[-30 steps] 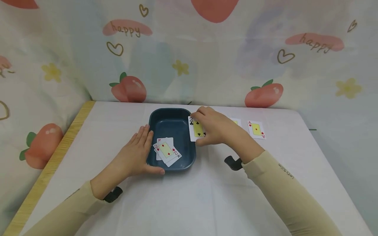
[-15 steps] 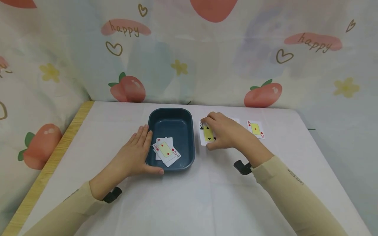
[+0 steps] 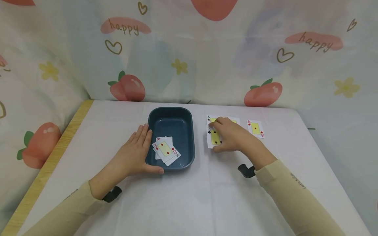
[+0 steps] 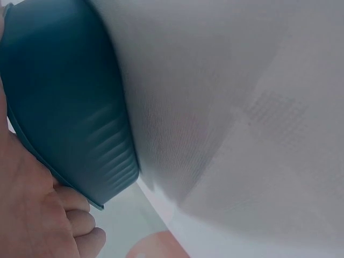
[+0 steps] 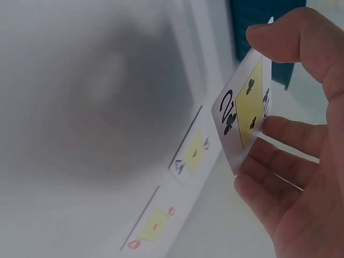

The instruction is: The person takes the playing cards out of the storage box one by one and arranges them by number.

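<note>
My left hand (image 3: 134, 152) rests along the left side of a dark blue rectangular basin (image 3: 193, 154), fingers straight, thumb along its near side. Inside the basin lie several overlapping playing cards, a two of diamonds (image 3: 166, 148) on top. Right of the basin, my right hand (image 3: 234, 136) pinches a two of clubs (image 5: 250, 102) by its edges, thumb on one side and fingertips opposite. Just behind it in the head view, an ace of clubs (image 3: 208, 118) lies partly hidden. Another card (image 3: 236, 120) is mostly covered by the hand; farther right lies an ace of diamonds (image 3: 255, 128).
A white cloth (image 3: 177, 203) covers the table, with a wooden edge (image 3: 44, 170) showing at left. A patterned curtain (image 3: 212, 65) hangs right behind the table. A dark wrist mount (image 3: 246, 171) sticks out from the right wrist.
My right hand has moved right from the basin's right rim, carrying the two of clubs, and the ace of clubs now shows behind it. The left hand and basin stay put.
</note>
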Motion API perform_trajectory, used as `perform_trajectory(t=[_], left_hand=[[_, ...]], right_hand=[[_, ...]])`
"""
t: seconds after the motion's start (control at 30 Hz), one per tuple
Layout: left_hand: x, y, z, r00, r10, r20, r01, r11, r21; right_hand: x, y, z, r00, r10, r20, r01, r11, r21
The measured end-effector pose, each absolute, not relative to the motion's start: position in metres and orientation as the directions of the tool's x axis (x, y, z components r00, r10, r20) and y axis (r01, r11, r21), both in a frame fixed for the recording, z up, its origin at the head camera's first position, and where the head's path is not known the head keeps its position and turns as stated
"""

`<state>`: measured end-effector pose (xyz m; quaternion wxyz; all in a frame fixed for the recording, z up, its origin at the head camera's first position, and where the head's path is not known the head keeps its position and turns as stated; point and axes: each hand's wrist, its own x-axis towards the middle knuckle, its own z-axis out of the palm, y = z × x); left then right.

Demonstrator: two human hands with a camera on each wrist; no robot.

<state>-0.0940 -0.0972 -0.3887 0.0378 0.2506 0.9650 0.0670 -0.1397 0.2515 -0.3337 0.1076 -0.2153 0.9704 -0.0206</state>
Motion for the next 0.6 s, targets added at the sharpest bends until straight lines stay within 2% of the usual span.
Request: perform_trajectory(t=[0.6], left_hand=[[-0.095, -0.098, -0.389, -0.868, 0.494, -0.041, 0.483, 0.862, 0.151]], right_hand=[[-0.141, 0.269, -0.36, -0.893, -0.381, -0.241, -0.363, 0.925, -0.115]])
